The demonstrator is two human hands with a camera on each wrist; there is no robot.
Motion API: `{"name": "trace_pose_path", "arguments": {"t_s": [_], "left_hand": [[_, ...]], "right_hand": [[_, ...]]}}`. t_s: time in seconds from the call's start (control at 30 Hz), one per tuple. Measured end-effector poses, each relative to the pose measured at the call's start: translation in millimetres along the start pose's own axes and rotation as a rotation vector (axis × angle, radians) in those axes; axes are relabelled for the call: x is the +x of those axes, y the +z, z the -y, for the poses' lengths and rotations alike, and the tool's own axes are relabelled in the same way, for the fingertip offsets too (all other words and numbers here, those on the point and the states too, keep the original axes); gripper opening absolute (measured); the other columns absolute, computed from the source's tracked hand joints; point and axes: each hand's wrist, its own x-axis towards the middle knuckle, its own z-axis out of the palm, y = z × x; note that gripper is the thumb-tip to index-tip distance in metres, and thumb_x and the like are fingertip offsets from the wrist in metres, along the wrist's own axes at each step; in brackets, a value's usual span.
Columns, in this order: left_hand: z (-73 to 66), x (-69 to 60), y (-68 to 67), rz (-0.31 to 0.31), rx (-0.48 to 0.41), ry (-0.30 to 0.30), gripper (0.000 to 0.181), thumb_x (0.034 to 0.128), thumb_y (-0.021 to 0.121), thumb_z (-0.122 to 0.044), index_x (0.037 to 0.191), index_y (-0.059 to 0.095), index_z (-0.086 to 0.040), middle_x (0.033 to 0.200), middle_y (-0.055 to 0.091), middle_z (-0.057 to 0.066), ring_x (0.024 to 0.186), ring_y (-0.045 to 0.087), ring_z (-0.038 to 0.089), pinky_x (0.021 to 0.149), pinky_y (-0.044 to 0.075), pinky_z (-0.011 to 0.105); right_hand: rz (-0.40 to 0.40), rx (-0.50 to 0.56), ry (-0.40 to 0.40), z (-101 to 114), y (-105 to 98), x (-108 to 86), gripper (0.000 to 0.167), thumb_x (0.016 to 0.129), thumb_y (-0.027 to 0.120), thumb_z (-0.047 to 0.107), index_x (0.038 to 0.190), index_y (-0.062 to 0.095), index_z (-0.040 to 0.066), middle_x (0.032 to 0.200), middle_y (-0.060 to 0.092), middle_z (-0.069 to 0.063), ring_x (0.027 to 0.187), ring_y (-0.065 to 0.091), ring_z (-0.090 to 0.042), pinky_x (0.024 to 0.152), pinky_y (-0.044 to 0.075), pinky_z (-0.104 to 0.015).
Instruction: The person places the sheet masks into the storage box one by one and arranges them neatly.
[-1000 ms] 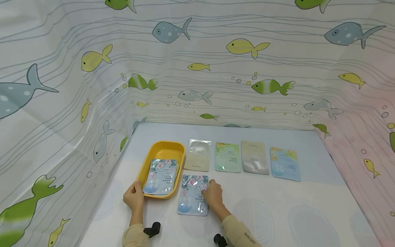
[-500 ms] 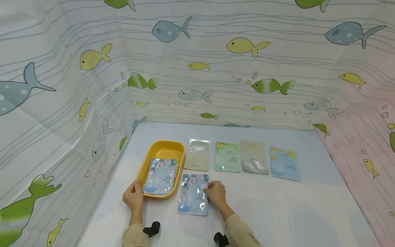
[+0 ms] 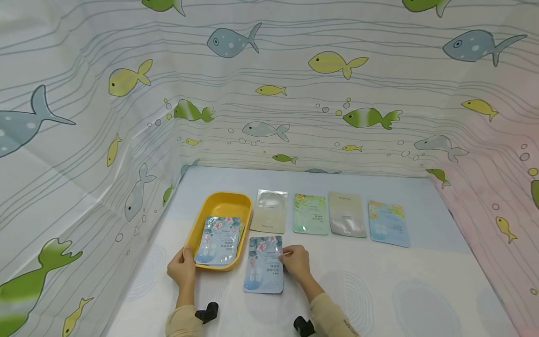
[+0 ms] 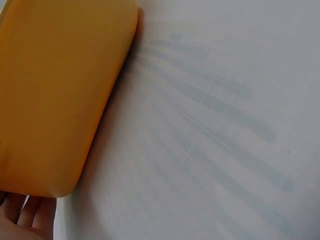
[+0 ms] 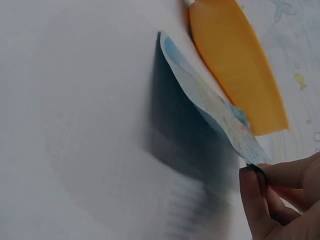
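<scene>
My left hand (image 3: 182,267) grips the near-left rim of a yellow plastic tray (image 3: 189,238), thumb over the edge; in the left wrist view its fingers (image 4: 37,215) reach under the tray. Inside the tray lies a blue floral sheet mask packet (image 3: 219,241), with the edge of a greenish packet showing beneath it. To the right of the tray, my right hand (image 3: 296,262) pinches the right edge of a second blue floral sheet mask packet (image 3: 264,266). In the right wrist view this packet (image 5: 205,100) is lifted and tilted, casting a dark shadow on the table.
Along the back lie a silver-beige packet (image 3: 270,211), a green packet (image 3: 310,214), another silver-beige packet (image 3: 347,215) and a blue-yellow packet (image 3: 389,223). Fish-patterned curtains (image 3: 303,107) enclose the table at the back and sides.
My right hand has drawn back slightly to the right, from over the packet to its edge, and pinches it there. The packet's right edge has risen a little. My left hand stays on the tray.
</scene>
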Motion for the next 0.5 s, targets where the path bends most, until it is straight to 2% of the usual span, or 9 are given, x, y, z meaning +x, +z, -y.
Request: {"name": "trace_pose_path", "arguments": {"t_s": [0.23, 0.5], "left_hand": [[0.5, 0.6, -0.5, -0.006, -0.005, -0.001, 0.027, 0.0885, 0.059, -0.013, 0.099, 0.069, 0.010, 0.095, 0.065, 0.029, 0.066, 0.043, -0.021, 0.059, 0.036, 0.003], [1.1, 0.7, -0.7, -0.008, -0.005, -0.008, 0.026, 0.0884, 0.059, -0.012, 0.099, 0.069, 0.010, 0.094, 0.065, 0.029, 0.064, 0.042, -0.021, 0.058, 0.036, 0.003]], "right_hand": [[0.017, 0.119, -0.075, 14.1, -18.9, -5.5, 0.018, 0.079, 0.065, -0.006, 0.096, 0.068, -0.010, 0.076, 0.068, -0.015, 0.059, 0.065, -0.026, 0.053, 0.053, -0.029], [0.015, 0.206, -0.057, 23.5, -32.6, -5.7, 0.020, 0.082, 0.065, -0.004, 0.100, 0.067, -0.010, 0.078, 0.069, -0.016, 0.055, 0.062, -0.016, 0.057, 0.055, -0.032]]}}
